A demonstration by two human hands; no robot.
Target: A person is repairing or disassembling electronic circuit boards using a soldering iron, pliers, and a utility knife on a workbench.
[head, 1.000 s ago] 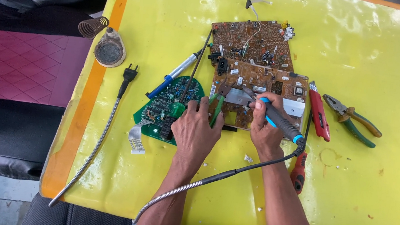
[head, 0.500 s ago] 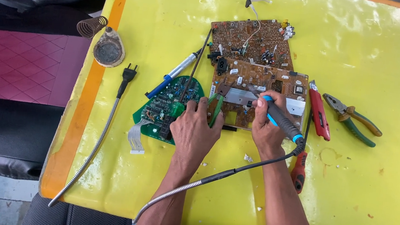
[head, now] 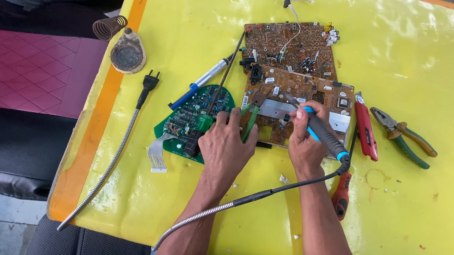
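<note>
My right hand [head: 306,140] grips a soldering iron [head: 321,132] with a black and blue handle, its tip touching the near brown circuit board [head: 296,95]. My left hand [head: 226,147] rests on the left edge of that board, fingers around a green-handled tool [head: 250,118]. A green circuit board [head: 192,118] lies under and left of my left hand. A second brown circuit board [head: 293,42] lies farther away, touching the first.
On the yellow table [head: 407,217] lie a second blue-handled soldering iron [head: 201,82], a red utility knife [head: 366,127], green-handled pliers [head: 403,136], a red-handled tool [head: 341,194] and a plug with braided cord [head: 148,84]. A coil iron stand [head: 123,48] sits at the left edge.
</note>
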